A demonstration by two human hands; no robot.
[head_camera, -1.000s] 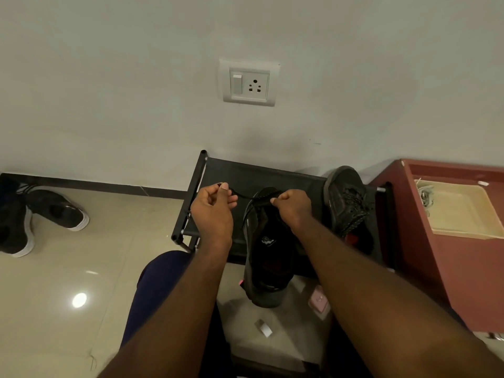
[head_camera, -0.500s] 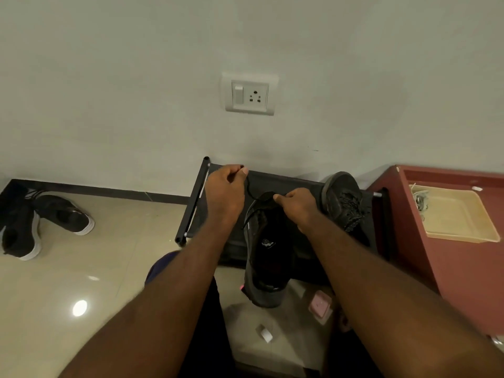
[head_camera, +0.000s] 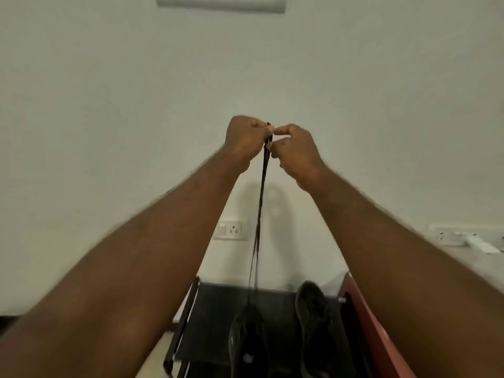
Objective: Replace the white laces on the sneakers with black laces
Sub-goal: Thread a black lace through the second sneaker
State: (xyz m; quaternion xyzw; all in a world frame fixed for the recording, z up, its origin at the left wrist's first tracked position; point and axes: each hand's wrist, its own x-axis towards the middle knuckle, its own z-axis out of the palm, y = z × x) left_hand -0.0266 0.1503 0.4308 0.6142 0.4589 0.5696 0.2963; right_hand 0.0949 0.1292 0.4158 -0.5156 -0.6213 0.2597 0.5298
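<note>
Both arms are reaching up and forward, nearly straight, with the wrists drawn in so the fists are meeting in front of the wall. The left hand (head_camera: 244,141) is curling its fingers tight and pinching the top of the black lace (head_camera: 260,203) between thumb and forefinger, a short tip poking out above. The right hand (head_camera: 296,151) is pressing in beside it, thumb and curled fingers closing on the same strands just below. The two hands are touching at the fingertips.

From that grip the lace is hanging as two strands, close together and pulled taut, running down to the toe end of a black sneaker (head_camera: 246,339) lying on a black fabric shoe rack (head_camera: 215,323). A second black sneaker (head_camera: 312,323) is leaning on the rack just to the right.

A dark red cabinet (head_camera: 362,323) is standing right of the rack, partly hidden by the right forearm. A white wall socket (head_camera: 231,230) is showing between the arms, left of the lace, and another white plate (head_camera: 221,2) is sitting at the top edge.
</note>
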